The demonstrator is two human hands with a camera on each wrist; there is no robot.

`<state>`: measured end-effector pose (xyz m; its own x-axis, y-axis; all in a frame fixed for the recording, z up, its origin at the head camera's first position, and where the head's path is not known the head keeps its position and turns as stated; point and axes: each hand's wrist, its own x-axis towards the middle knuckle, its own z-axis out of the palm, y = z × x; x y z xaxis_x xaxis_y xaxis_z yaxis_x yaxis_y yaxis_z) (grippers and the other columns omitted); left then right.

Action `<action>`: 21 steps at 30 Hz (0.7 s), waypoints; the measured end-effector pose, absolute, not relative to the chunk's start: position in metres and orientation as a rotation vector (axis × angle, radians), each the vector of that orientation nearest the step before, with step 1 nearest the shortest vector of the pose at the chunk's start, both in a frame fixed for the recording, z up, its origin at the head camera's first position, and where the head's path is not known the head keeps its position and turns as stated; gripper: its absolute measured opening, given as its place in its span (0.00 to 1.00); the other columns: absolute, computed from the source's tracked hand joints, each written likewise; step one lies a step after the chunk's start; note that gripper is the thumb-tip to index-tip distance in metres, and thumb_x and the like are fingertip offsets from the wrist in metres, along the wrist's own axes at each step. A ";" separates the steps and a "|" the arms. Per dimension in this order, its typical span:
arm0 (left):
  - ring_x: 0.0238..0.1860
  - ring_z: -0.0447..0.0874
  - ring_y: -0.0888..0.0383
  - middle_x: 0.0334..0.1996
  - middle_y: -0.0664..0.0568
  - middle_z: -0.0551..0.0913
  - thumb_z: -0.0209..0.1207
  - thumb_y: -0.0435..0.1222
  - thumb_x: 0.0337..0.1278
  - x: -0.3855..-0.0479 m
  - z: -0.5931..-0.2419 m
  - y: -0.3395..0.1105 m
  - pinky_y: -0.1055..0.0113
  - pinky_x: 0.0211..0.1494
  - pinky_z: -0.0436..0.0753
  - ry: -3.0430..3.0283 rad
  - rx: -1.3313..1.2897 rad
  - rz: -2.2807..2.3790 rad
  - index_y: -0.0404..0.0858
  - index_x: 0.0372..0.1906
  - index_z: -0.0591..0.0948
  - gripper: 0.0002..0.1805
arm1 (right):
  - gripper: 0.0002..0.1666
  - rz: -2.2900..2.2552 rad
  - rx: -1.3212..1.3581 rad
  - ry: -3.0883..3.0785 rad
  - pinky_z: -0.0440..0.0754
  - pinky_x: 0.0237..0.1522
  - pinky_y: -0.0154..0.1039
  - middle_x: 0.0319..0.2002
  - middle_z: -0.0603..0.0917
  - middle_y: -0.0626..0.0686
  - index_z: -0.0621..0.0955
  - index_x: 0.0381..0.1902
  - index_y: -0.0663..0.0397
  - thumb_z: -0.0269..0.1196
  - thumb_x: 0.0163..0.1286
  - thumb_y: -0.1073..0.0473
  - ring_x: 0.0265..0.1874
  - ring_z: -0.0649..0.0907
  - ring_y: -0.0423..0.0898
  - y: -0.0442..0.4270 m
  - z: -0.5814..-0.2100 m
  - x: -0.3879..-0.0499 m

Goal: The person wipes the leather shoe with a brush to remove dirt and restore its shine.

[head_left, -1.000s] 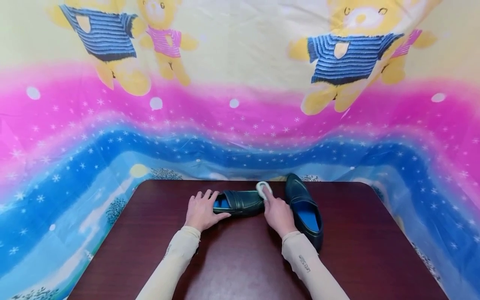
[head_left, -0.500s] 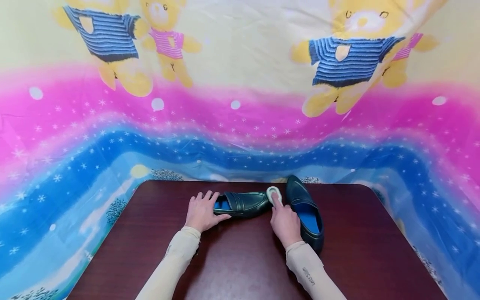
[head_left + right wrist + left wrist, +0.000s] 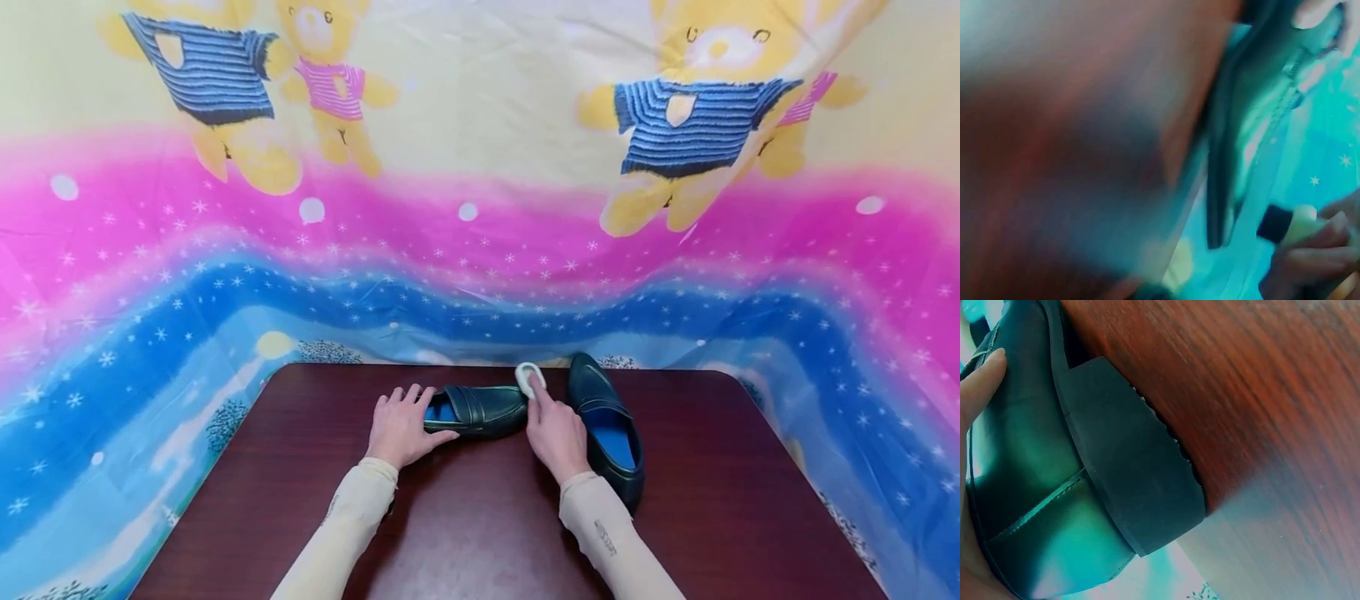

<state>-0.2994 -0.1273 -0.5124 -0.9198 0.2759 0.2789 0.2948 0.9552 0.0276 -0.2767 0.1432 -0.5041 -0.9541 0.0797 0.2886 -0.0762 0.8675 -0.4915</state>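
My left hand (image 3: pixel 401 429) holds a dark green-black loafer (image 3: pixel 486 410) by its heel end, toe pointing right. In the left wrist view the thumb (image 3: pixel 985 381) presses on the shoe's side above the heel block (image 3: pixel 1132 456); the other fingers are mostly hidden. Between my right thumb and fingers is a small oval shoe sponge (image 3: pixel 528 380) with a whitish body. The right wrist view shows its black face (image 3: pixel 1275 224) turned toward the loafer's toe, with a gap between them. My right hand (image 3: pixel 558 433) is beside that toe, its index finger stretched along the sponge's back.
A second loafer (image 3: pixel 613 437) with a blue insole stands just right of my right hand, toe toward the back. Both shoes are near the far edge of the dark red-brown table (image 3: pixel 465 517). A cartoon-bear curtain (image 3: pixel 480 275) hangs close behind.
My right hand with the sponge went right, off the toe toward the second loafer, then came back left to the toe. The left hand and its loafer stay in place.
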 end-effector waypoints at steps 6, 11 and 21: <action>0.63 0.77 0.41 0.64 0.44 0.80 0.60 0.76 0.49 -0.298 -0.515 -0.128 0.42 0.65 0.76 -2.841 -0.412 -0.093 0.47 0.71 0.75 0.51 | 0.28 1.155 0.073 -2.864 0.67 0.22 0.42 0.26 0.78 0.54 0.69 0.78 0.27 0.52 0.83 0.47 0.13 0.66 0.46 0.115 -0.495 -0.295; 0.64 0.77 0.40 0.65 0.44 0.80 0.60 0.76 0.49 -0.297 -0.518 -0.127 0.42 0.66 0.75 -2.859 -0.416 -0.088 0.47 0.71 0.75 0.51 | 0.27 1.309 0.123 -2.881 0.68 0.28 0.42 0.41 0.83 0.58 0.70 0.77 0.29 0.53 0.83 0.49 0.13 0.63 0.45 0.103 -0.498 -0.305; 0.63 0.77 0.41 0.64 0.45 0.80 0.60 0.76 0.49 -0.299 -0.515 -0.128 0.42 0.65 0.76 -2.849 -0.397 -0.092 0.48 0.70 0.75 0.50 | 0.23 0.679 -0.077 -2.819 0.75 0.20 0.51 0.28 0.85 0.60 0.78 0.68 0.38 0.58 0.77 0.55 0.18 0.77 0.55 0.131 -0.502 -0.304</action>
